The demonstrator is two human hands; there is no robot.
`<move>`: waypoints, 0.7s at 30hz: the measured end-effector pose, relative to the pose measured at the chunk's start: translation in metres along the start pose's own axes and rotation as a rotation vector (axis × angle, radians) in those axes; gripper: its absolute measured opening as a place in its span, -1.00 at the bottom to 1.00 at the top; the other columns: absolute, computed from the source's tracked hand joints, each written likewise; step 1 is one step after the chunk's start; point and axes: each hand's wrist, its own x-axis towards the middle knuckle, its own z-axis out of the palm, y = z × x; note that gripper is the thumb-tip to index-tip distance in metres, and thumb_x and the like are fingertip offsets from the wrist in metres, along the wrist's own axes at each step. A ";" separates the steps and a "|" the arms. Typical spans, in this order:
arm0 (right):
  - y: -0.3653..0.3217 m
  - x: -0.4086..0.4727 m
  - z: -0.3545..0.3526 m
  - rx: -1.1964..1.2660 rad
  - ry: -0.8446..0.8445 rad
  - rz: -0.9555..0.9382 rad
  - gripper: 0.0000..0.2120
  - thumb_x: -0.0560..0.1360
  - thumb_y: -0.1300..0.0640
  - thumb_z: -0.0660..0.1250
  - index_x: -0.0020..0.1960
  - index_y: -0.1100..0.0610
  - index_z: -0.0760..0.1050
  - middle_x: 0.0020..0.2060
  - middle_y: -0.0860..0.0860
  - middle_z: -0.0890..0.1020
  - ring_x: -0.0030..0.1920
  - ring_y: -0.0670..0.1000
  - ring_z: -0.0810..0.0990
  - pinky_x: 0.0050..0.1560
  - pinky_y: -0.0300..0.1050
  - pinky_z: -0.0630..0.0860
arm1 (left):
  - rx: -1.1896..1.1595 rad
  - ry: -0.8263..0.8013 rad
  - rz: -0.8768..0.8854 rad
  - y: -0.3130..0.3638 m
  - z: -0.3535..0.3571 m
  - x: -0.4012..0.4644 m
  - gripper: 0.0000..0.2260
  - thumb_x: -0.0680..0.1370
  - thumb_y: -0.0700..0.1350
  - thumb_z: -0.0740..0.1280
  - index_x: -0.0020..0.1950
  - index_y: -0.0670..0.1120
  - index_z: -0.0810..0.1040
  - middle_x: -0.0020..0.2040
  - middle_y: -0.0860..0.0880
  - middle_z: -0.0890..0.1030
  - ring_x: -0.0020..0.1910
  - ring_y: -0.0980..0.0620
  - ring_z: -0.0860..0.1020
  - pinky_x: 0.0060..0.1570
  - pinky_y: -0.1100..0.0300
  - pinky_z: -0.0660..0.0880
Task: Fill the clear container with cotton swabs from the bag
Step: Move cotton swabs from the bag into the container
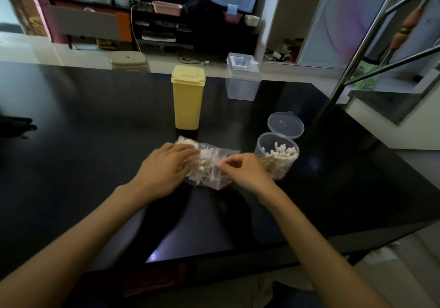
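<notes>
Lying on the dark table (95, 141) just left of the round clear container (277, 157) (lid flipped open, already partly stocked), the bag (209, 164) of cotton swabs (202, 162) looks light, floppy and slick. The left hand (164, 167) presses it flat with straight fingers; the right hand (240, 172) pinches its film. Gripping swabs mid-stem seems safest.

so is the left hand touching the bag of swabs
Touching. The head view shows the left hand lying flat on the bag, its fingers resting across the plastic with no gap.
</notes>
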 end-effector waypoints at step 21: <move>0.014 -0.003 -0.015 0.129 -0.289 0.211 -0.78 0.47 0.27 0.38 0.10 0.30 0.56 -0.23 0.09 0.61 -0.32 -0.05 0.57 -0.39 -0.35 0.53 | -0.241 -0.281 -0.248 0.006 -0.007 0.004 -0.42 0.39 0.07 0.48 0.37 0.16 0.36 0.13 0.00 0.33 0.09 0.01 0.43 0.20 0.09 0.37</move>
